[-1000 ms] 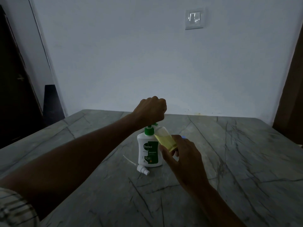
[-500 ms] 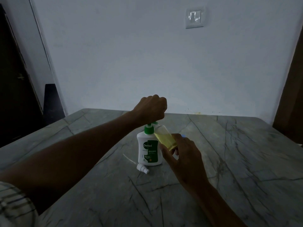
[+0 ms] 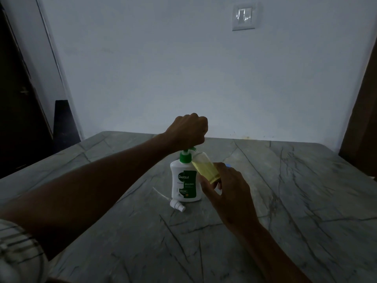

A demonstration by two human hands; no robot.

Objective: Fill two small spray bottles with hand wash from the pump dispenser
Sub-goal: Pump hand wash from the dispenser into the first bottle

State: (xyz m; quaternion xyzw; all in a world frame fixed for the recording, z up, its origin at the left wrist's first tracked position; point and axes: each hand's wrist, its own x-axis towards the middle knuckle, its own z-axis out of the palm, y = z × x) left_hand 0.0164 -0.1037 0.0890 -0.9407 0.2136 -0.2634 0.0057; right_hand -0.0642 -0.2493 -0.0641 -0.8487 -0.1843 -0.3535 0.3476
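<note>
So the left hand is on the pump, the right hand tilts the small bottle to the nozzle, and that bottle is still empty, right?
Not quite. The head view shows the small bottle already holding yellowish liquid, not empty. The rest stands: the left hand is on the pump dispenser, and the right hand tilts the bottle to its nozzle.

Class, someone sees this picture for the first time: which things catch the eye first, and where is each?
At mid-table the left hand, a fist, sits atop the white Dettol pump dispenser. Just right of it, the right hand grips a tilted small bottle of yellow liquid under the spout. A white spray cap lies before the dispenser.
</note>
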